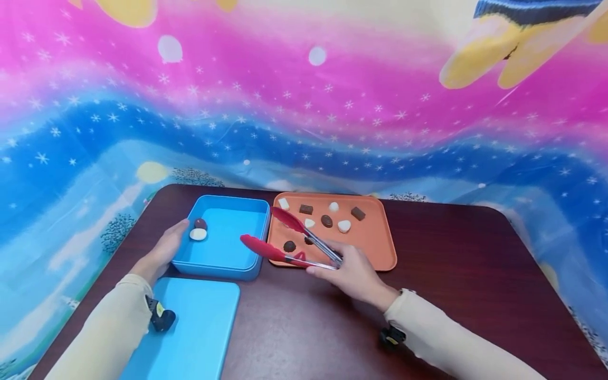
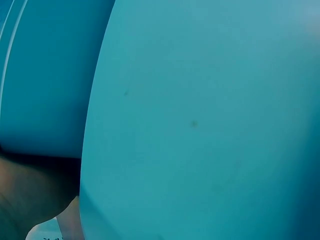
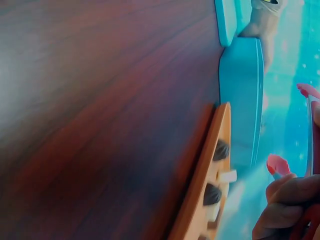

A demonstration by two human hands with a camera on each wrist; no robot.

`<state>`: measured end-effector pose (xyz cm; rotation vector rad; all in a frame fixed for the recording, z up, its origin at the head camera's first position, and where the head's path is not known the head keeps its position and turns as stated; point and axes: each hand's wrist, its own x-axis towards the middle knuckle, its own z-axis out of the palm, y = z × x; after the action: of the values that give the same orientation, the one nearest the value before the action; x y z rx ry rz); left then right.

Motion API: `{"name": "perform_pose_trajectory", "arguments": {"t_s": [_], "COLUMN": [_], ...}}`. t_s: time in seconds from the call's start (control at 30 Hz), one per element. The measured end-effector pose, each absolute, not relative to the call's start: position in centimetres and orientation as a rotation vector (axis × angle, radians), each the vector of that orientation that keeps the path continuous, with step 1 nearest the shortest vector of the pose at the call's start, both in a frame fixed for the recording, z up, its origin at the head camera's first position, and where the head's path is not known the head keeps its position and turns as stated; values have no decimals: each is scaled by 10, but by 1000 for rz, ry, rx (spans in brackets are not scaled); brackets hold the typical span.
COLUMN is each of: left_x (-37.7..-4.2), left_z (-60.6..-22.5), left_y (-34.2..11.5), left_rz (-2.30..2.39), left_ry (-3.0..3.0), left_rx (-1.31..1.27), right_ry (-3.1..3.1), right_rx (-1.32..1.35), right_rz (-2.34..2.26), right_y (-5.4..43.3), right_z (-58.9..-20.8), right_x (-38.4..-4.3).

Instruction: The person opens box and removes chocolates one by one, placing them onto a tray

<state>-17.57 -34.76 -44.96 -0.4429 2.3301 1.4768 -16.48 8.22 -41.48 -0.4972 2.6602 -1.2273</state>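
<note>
My right hand [image 1: 356,272] holds a pair of metal tongs [image 1: 323,248] with red tips. The tips are spread apart above the neighbouring edges of the box and tray, nothing visible between them. In the right wrist view, curled fingers [image 3: 287,200] wrap the handles. My left hand [image 1: 166,248] rests along the left outer wall of the blue box [image 1: 252,269], fingers fairly straight. Inside the box, at its left, lie a dark brown chocolate [image 1: 200,224] and a white one [image 1: 198,234]. The orange tray [image 1: 380,248] bears several brown and white chocolates, some partly hidden by the tongs.
A blue lid [image 1: 199,327] lies flat on the dark wooden table [image 1: 294,327] in front of the box, below my left forearm. Box and tray stand side by side near the table's back edge. A patterned cloth [image 1: 294,105] hangs behind.
</note>
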Motion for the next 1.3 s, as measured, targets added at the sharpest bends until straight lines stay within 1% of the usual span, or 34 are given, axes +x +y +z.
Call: {"name": "perform_pose_trajectory", "arguments": {"t_s": [0.27, 0.73, 0.97, 1.3], "left_x": [-177, -179, -179, -180], "left_z": [-449, -450, -451, -448], "left_y": [-346, -346, -344, -344], "left_rz": [1461, 1485, 1458, 1453], "left_ry": [2342, 2332, 2332, 2323], "left_rx": [-440, -441, -482, -496], "right_ry": [2670, 2767, 2817, 2810], "right_rx": [-534, -754, -884, -978], "right_rz": [-1135, -943, -720, -574], "right_y": [38, -27, -42, -48], "right_z": [-415, -419, -419, -413], "right_x": [-174, -195, -200, -205]}}
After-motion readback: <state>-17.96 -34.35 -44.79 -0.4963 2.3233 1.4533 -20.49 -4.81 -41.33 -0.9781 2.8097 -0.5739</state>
